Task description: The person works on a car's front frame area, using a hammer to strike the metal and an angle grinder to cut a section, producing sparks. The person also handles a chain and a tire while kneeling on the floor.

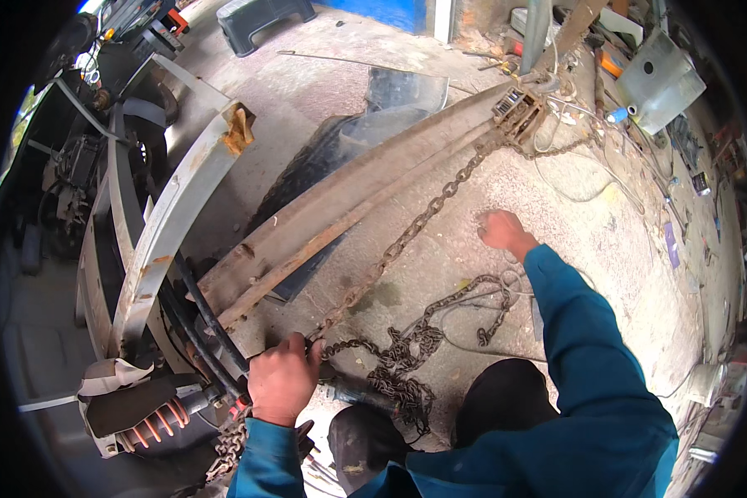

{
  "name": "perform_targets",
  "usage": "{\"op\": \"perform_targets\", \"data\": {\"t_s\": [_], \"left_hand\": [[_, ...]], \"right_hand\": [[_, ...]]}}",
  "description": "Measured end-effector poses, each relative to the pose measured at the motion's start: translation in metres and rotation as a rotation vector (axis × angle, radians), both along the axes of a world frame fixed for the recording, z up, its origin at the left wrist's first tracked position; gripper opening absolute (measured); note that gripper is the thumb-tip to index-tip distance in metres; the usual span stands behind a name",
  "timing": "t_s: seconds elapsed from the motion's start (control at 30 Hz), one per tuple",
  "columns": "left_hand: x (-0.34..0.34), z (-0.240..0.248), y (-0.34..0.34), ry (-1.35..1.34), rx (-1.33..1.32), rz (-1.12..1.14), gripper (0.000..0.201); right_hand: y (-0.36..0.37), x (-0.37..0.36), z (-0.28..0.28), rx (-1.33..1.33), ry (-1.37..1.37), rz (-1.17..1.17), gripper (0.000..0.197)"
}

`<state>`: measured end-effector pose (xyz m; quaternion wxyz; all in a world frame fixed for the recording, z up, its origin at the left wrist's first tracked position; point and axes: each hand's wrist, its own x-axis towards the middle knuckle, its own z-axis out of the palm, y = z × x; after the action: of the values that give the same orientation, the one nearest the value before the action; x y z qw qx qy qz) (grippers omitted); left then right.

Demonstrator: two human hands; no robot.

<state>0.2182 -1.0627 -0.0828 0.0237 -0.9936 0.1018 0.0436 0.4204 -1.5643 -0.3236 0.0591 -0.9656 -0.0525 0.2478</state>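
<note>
My left hand (284, 378) is closed beside the black rods at the lower left, its thumb against a rusty chain (402, 238). The fingers wrap out of sight round the chain. From there the chain runs up to a rusty metal block (518, 114) at the far end of a steel beam (357, 176). A slack length leads from the hand to a chain pile (402, 365) on the floor. My right hand (505, 231) is held out right of the chain, fingers curled in, with nothing visible in it.
A curved grey metal frame (174, 212) rises at the left, near an orange-red coil spring (153, 425). Dark bent sheets lie behind the beam. A grey step stool (261, 21) stands at the back. Cables, tools and a metal box (661, 83) clutter the right side.
</note>
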Motion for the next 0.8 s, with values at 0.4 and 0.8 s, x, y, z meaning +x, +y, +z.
{"op": "perform_targets", "data": {"t_s": [0.4,0.8], "left_hand": [[0.000,-0.002,0.001,0.010,0.021,-0.004,0.038],[0.003,0.001,0.002,0.101,-0.044,0.051,0.041]], "right_hand": [[-0.104,0.120,0.064,-0.220,-0.942,-0.390,0.085],[0.052,-0.103,-0.030,0.375,-0.297,-0.090,0.033]]}}
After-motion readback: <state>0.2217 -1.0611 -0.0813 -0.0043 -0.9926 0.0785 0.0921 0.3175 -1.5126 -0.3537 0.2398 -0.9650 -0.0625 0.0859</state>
